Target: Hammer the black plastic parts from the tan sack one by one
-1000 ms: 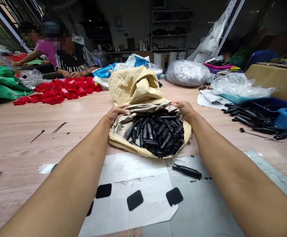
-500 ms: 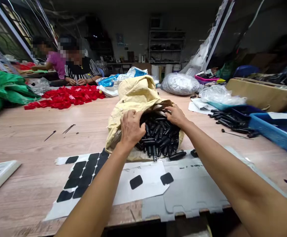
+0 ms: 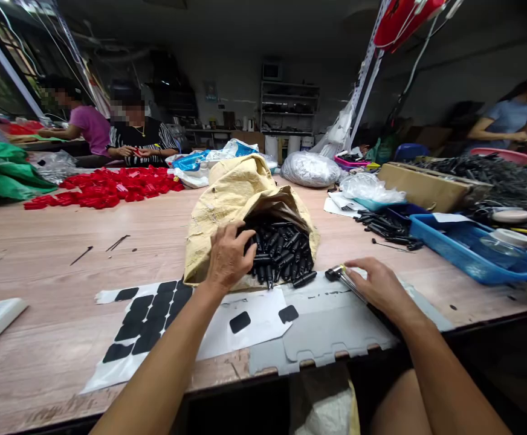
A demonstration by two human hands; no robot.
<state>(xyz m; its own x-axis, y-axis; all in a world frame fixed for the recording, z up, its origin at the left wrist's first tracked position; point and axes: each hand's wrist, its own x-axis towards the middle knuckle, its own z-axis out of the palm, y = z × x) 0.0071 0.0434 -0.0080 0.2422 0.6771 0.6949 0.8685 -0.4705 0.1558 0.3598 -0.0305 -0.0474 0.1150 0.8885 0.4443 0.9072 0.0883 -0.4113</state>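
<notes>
Sack (image 3: pixel 222 187) near the table's (image 3: pixel 155 229) front edge, mouth facing that edge. Blue tray (image 3: pixel 454 258) toward the right edge, holding a clear lidded jar (image 3: pixel 511 238). Left hand (image 3: pixel 229 257) spread at the sack's left rim, as before; right hand (image 3: pixel 379 287) gone from the opposite rim, now pinching a slim dark-tipped item (image 3: pixel 335 273), long axis slanting toward the back left, tip near the sack. Inside the sack, jumbled black tubes (image 3: pixel 286 249).

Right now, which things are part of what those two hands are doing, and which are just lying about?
Part of it, it seems:
yellow woven sack, left hand at its mouth
black cylindrical parts in the sack's opening
dark-ended shaft, in the right hand

Probably just lying about:
blue plastic tray
thin dark rods
stuffed clear plastic bag
</notes>
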